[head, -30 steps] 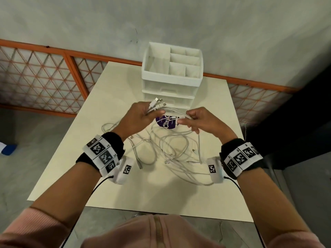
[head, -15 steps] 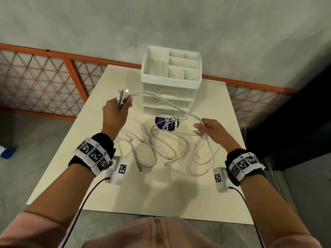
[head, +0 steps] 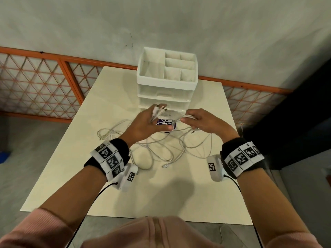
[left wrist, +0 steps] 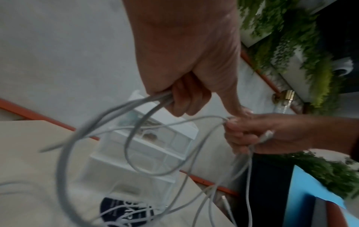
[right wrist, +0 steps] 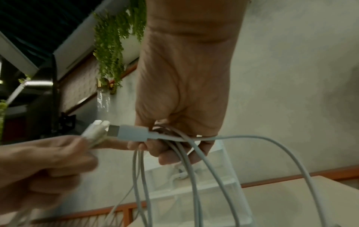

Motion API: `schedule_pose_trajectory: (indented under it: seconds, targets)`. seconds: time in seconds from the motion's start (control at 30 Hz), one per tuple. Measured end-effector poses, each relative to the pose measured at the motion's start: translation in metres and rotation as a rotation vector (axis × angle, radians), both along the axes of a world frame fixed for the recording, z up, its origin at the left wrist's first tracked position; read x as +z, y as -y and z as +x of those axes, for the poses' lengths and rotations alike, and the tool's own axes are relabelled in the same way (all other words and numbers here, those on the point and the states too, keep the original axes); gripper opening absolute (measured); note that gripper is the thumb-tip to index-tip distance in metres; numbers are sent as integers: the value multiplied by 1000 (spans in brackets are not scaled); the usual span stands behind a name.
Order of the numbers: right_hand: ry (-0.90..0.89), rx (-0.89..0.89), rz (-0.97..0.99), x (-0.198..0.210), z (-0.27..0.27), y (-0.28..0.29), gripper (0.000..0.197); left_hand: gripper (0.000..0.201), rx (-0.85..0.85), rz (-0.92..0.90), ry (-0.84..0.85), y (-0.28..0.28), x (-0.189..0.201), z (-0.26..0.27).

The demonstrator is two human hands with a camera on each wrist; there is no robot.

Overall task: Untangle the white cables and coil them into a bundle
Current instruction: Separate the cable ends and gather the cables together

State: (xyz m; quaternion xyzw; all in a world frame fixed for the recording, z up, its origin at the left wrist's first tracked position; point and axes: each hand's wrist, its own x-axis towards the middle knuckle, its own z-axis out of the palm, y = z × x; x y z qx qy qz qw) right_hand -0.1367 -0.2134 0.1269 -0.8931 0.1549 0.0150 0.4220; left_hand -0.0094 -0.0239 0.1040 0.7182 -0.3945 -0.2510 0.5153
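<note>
Head view: left hand [head: 145, 125] is gripping plug ends, right hand [head: 202, 120] clutching cables [head: 166, 149] before the organizer [head: 167, 77], probably gathering loops.

White drawer organizer [head: 167, 81] at table's [head: 89, 133] far edge, purple round label [head: 162, 122] just in front; orange lattice railing [head: 35, 83] behind.

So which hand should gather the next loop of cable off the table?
Probably the right hand: it already holds gathered loops of the white cables, whose slack hangs right below it. The left hand grips the plug ends as anchor.
</note>
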Motion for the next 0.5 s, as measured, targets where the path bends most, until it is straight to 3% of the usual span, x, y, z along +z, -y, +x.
schedule_pose_trajectory:
  seconds: [0.07, 0.17, 0.3, 0.5]
  targets:
    - [27, 53, 28, 6, 8, -12, 24, 49, -101, 38, 69, 13, 3, -6]
    - [65, 83, 54, 14, 12, -18, 29, 10, -107, 77, 231, 21, 2, -4]
    - [68, 12, 44, 3, 2, -6, 28, 16, -75, 64, 339, 18, 5, 8]
    - [129, -273, -21, -47, -28, 12, 12, 25, 264, -37, 439, 11, 21, 38]
